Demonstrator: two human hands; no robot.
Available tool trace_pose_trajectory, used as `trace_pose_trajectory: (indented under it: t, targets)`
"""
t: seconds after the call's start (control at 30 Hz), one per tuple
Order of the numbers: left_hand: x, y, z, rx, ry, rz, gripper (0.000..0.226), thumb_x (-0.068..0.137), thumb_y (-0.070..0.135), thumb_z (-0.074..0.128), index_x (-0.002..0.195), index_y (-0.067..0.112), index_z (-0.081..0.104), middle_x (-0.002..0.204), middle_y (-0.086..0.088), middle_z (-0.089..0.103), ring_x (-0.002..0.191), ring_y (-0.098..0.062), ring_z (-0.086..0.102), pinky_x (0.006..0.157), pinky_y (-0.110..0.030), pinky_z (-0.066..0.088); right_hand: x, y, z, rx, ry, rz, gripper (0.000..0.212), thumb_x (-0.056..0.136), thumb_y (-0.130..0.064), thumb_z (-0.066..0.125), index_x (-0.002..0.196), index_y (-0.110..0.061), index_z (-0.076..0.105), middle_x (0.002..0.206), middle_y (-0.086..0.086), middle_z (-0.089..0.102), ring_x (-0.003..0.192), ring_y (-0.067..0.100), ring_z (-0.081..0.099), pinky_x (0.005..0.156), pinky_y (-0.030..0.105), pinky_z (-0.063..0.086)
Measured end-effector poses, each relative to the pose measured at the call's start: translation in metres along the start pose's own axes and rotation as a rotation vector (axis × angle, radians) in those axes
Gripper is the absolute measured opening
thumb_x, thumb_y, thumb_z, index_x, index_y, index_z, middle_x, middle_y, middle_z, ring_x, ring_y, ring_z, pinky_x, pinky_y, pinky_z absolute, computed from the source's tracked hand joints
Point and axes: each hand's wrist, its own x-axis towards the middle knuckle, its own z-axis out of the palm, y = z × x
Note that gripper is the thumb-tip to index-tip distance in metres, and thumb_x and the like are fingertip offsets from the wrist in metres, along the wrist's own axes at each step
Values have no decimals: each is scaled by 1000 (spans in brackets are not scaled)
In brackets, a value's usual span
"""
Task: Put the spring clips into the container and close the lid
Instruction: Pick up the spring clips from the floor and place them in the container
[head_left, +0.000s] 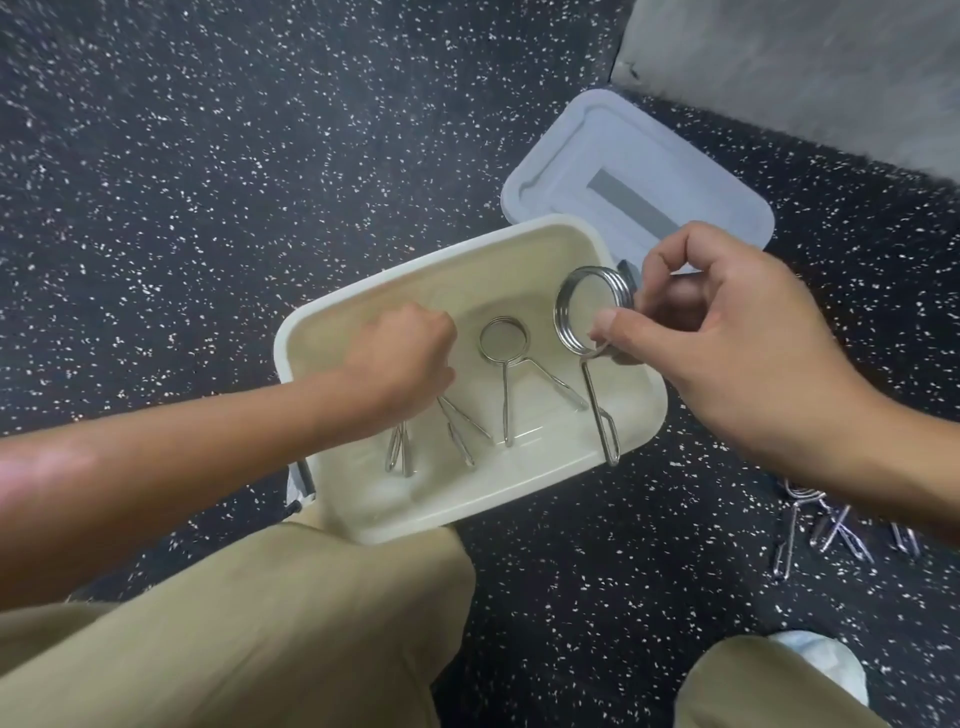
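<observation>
A cream plastic container (332, 332) stands open on the speckled floor in front of my knees. One metal spring clip (506, 343) lies on its bottom. My left hand (400, 353) is down inside the container, closed on another spring clip (457, 426) whose handles stick out below the fist. Over the container's right rim, my right hand (727, 353) pinches a third spring clip (592, 312) by its coil, with one handle hanging down. The pale blue lid (675, 171) lies upside down on the floor behind the container.
Several more spring clips (836, 530) lie in a heap on the floor at the right, partly under my right forearm. A grey concrete block (805, 62) fills the top right corner. My knees in tan trousers (270, 623) are at the bottom.
</observation>
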Motion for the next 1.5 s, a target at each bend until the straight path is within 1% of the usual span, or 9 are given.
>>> trace_pose_trajectory:
  t: [0.2, 0.3, 0.4, 0.67, 0.87, 1.03, 1.13, 1.27, 1.5]
  targets:
    - [4, -1, 3, -20, -6, -22, 37, 87, 24, 68, 69, 9, 39, 64, -5, 35, 75, -34, 49, 62, -33, 38, 7, 4, 7, 53, -18, 142, 27, 87, -19, 75, 110, -22, 60, 79, -1, 79, 73, 17, 77, 84, 43, 59]
    - [4, -1, 4, -28, -2, -17, 26, 88, 28, 69, 85, 5, 59, 78, -10, 48, 77, -34, 49, 64, -34, 40, 14, 8, 14, 83, -20, 225, 21, 86, -12, 72, 106, -15, 67, 77, 2, 79, 73, 17, 77, 79, 36, 63]
    - [4, -3, 4, -14, -2, -13, 29, 89, 31, 69, 93, 2, 65, 83, -13, 52, 77, -34, 50, 63, -34, 41, 25, 12, 22, 81, -16, 286, 15, 84, -9, 68, 99, -13, 68, 76, 3, 79, 71, 20, 77, 76, 41, 63]
    - [2, -15, 2, -62, 26, -53, 34, 90, 33, 67, 77, 6, 50, 77, -13, 51, 76, -34, 51, 62, -33, 40, 58, 10, 67, -58, -95, 288, 12, 90, -11, 54, 80, -12, 60, 78, 17, 77, 62, 31, 76, 69, 59, 60]
    - [-12, -18, -7, -96, 14, -70, 43, 90, 30, 62, 59, 8, 42, 60, -8, 40, 68, -35, 51, 52, -31, 35, 77, 22, 97, -454, -175, 217, 23, 91, -22, 51, 104, -6, 62, 88, 13, 74, 86, 34, 68, 76, 40, 56]
    - [-39, -26, -16, -59, 77, 28, 50, 93, 31, 61, 55, 19, 31, 52, -4, 38, 49, -22, 34, 47, -32, 25, 79, 43, 111, -552, -98, 169, 13, 94, -15, 47, 105, -7, 49, 76, 3, 50, 80, 34, 56, 62, 38, 46]
    - [-50, -34, -13, -75, 105, 68, 44, 93, 37, 61, 61, 17, 41, 52, -3, 40, 60, -31, 44, 52, -33, 32, 82, 52, 113, -587, -46, 152, 13, 94, -14, 48, 106, -8, 47, 87, 8, 56, 84, 36, 57, 64, 38, 44]
    - [-58, -37, -11, -124, 123, 77, 37, 92, 44, 59, 89, 8, 66, 64, -9, 61, 74, -37, 61, 61, -39, 55, 85, 56, 119, -674, -30, 124, 20, 93, -12, 50, 113, -7, 48, 103, 14, 58, 95, 39, 59, 66, 38, 38]
    - [-59, -33, -18, -131, 130, 86, 38, 93, 47, 58, 84, 11, 62, 58, -2, 49, 67, -34, 54, 58, -37, 52, 91, 57, 123, -774, -78, 99, 30, 91, -3, 51, 121, -5, 53, 119, 18, 58, 107, 41, 60, 72, 39, 41]
